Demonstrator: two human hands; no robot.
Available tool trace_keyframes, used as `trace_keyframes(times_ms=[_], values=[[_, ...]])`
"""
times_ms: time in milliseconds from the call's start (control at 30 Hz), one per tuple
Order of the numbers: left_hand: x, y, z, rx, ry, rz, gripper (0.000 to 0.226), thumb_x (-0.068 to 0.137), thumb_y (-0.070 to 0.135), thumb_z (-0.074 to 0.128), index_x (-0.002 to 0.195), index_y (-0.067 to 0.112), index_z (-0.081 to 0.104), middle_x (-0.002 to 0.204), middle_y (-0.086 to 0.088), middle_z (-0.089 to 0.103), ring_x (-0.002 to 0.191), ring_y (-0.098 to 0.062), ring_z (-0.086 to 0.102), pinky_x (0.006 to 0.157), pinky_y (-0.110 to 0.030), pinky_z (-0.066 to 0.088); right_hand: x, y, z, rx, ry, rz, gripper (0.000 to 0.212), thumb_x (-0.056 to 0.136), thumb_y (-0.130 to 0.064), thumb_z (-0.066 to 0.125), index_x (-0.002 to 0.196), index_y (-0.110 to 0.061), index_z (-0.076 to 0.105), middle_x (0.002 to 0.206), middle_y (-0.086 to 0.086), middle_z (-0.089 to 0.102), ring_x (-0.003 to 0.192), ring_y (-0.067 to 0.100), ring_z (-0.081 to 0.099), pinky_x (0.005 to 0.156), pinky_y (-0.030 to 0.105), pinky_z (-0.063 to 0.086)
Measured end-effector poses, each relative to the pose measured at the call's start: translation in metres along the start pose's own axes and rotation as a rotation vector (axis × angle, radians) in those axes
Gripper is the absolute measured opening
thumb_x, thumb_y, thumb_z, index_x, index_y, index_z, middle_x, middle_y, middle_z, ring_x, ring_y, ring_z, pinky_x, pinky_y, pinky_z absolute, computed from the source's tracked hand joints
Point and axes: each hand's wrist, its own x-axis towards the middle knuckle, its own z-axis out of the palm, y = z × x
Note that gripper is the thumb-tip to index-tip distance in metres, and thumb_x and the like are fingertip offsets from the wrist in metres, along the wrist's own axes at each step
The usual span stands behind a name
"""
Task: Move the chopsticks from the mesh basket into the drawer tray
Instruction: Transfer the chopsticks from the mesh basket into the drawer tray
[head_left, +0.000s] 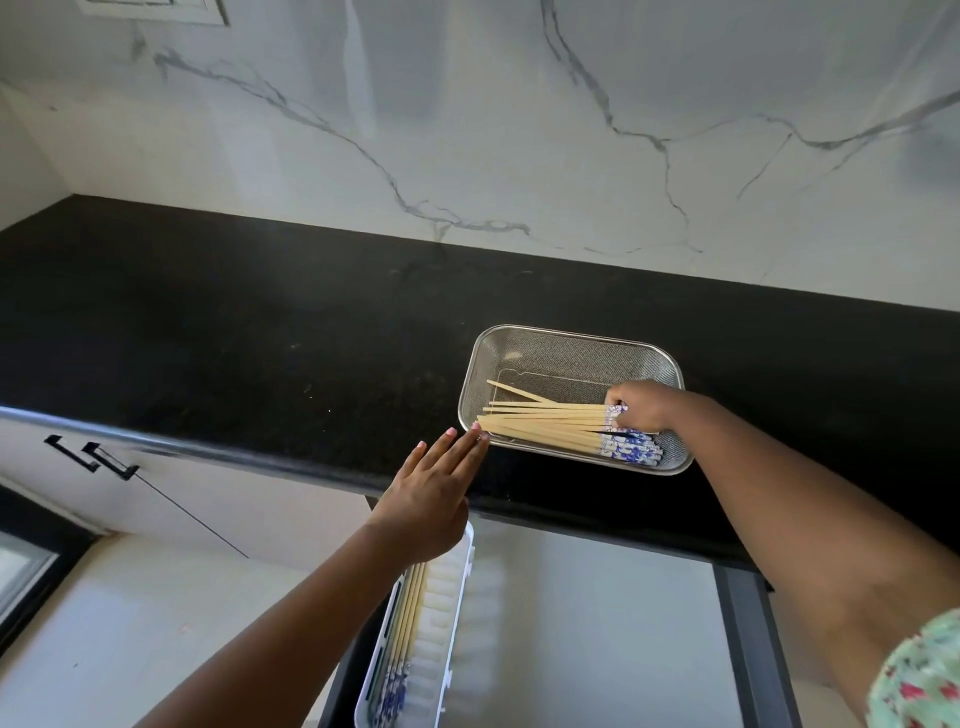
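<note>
1. The right hand is inside the mesh basket, fingers curled over the blue-patterned ends of a bundle of chopsticks; it looks closed on some of them, though how many it truly has cannot be told
2. The left hand is flat with fingers spread and straight, holding nothing; its fingertips lie just at the bare tips of the chopsticks, which poke over the basket rim on that side
3. The basket sits on the black tabletop, beyond the left hand and under the right one
4. Below the left wrist, the white drawer tray lies in the open drawer and already holds several chopsticks laid lengthwise, patterned ends toward the person
5. More than a dozen sticks appear to remain in the basket, so the job looks partly done
6. Handling, as a judgement: the sticks are light, stiff and smooth, so a loose bundle will fan out and slip. One stick already splays away from the rest, beyond the left fingertips
7. The thicker patterned ends give the better hold; a pinch there, with the flat left hand squaring the bare tips, should keep them aligned
8. Risk: a stick catching the mesh or rim and dropping beside the tray
</note>
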Motion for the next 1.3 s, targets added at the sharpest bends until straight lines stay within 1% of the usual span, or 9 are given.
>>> trace_keyframes(times_ms=[267, 367, 500, 667, 933, 1000, 1100, 1200, 1300], values=[[0.000, 0.000, 0.000, -0.018, -0.009, -0.005, 0.072, 0.095, 0.023, 0.037, 0.151, 0.027, -0.008, 0.156, 0.011, -0.016, 0.144, -0.015, -0.018, 0.117, -0.038, -0.006, -0.003, 0.006, -0.001, 0.022, 0.081, -0.033, 0.020, 0.092, -0.016, 0.058, 0.110, -0.008, 0.064, 0.114, 0.012, 0.064, 0.103, 0.029, 0.059, 0.084, 0.034, 0.045], [0.001, -0.002, 0.001, -0.019, -0.005, 0.001, 0.072, 0.096, 0.025, 0.038, 0.151, 0.027, -0.007, 0.155, 0.012, -0.017, 0.142, -0.013, -0.021, 0.116, -0.037, -0.007, -0.008, 0.008, -0.002, 0.025, 0.113, -0.042, 0.018, 0.093, -0.015, 0.057, 0.106, -0.007, 0.064, 0.098, 0.005, 0.056, 0.093, 0.024, 0.054, 0.075, 0.028, 0.036], [0.002, -0.002, 0.003, -0.031, -0.006, -0.002, 0.072, 0.096, 0.026, 0.039, 0.151, 0.028, -0.007, 0.154, 0.012, -0.018, 0.141, -0.013, -0.021, 0.115, -0.037, -0.009, -0.016, 0.008, -0.003, 0.072, 0.142, -0.024, 0.024, 0.093, -0.016, 0.058, 0.113, -0.004, 0.062, 0.099, 0.004, 0.050, 0.094, 0.023, 0.051, 0.077, 0.028, 0.033], [0.000, -0.002, 0.002, -0.060, 0.004, -0.002, 0.072, 0.096, 0.025, 0.040, 0.152, 0.027, -0.007, 0.155, 0.011, -0.017, 0.142, -0.014, -0.021, 0.116, -0.037, -0.008, -0.027, 0.003, -0.004, 0.147, 0.155, -0.010, 0.020, 0.093, -0.014, 0.058, 0.107, -0.001, 0.064, 0.105, 0.013, 0.062, 0.100, 0.029, 0.059, 0.082, 0.036, 0.045], [-0.014, -0.013, 0.000, -0.120, 0.080, -0.129, 0.078, 0.093, 0.015, 0.040, 0.150, 0.026, -0.013, 0.157, 0.005, -0.019, 0.144, -0.016, -0.019, 0.119, -0.039, -0.003, -0.082, -0.017, -0.004, 0.238, 0.204, -0.003, 0.016, 0.093, -0.013, 0.055, 0.090, 0.000, 0.063, 0.077, 0.007, 0.056, 0.070, 0.021, 0.050, 0.058, 0.030, 0.032], [-0.017, -0.020, 0.000, -0.136, 0.086, -0.192, 0.080, 0.092, 0.014, 0.041, 0.151, 0.024, -0.012, 0.159, 0.002, -0.017, 0.144, -0.017, -0.019, 0.119, -0.040, -0.003, -0.107, -0.022, 0.002, 0.289, 0.180, -0.011, 0.015, 0.091, -0.011, 0.054, 0.084, -0.006, 0.065, 0.071, 0.004, 0.060, 0.065, 0.018, 0.053, 0.057, 0.029, 0.035], [-0.022, -0.031, 0.003, -0.133, 0.059, -0.230, 0.081, 0.091, 0.015, 0.043, 0.151, 0.021, -0.012, 0.160, -0.001, -0.017, 0.144, -0.018, -0.020, 0.119, -0.041, -0.003, -0.147, -0.034, 0.021, 0.481, 0.110, -0.025, 0.019, 0.090, -0.004, 0.053, 0.080, -0.008, 0.069, 0.079, 0.008, 0.073, 0.068, 0.014, 0.062, 0.067, 0.029, 0.048], [-0.029, -0.042, 0.012, -0.131, 0.011, -0.239, 0.082, 0.093, 0.019, 0.046, 0.151, 0.021, -0.011, 0.160, -0.003, -0.015, 0.145, -0.020, -0.018, 0.119, -0.041, -0.003, -0.180, -0.055, 0.052, 0.610, 0.014, -0.023, 0.028, 0.090, -0.002, 0.055, 0.069, -0.018, 0.065, 0.067, -0.003, 0.067, 0.056, 0.001, 0.055, 0.055, 0.014, 0.043], [-0.036, -0.054, 0.021, -0.115, -0.032, -0.249, 0.081, 0.094, 0.027, 0.049, 0.151, 0.021, -0.008, 0.160, -0.005, -0.013, 0.146, -0.021, -0.014, 0.118, -0.041, -0.003, -0.196, -0.073, 0.101, 0.680, -0.080, 0.027, 0.031, 0.089, -0.003, 0.053, 0.066, -0.021, 0.062, 0.065, -0.006, 0.064, 0.057, 0.005, 0.053, 0.060, 0.022, 0.041]])
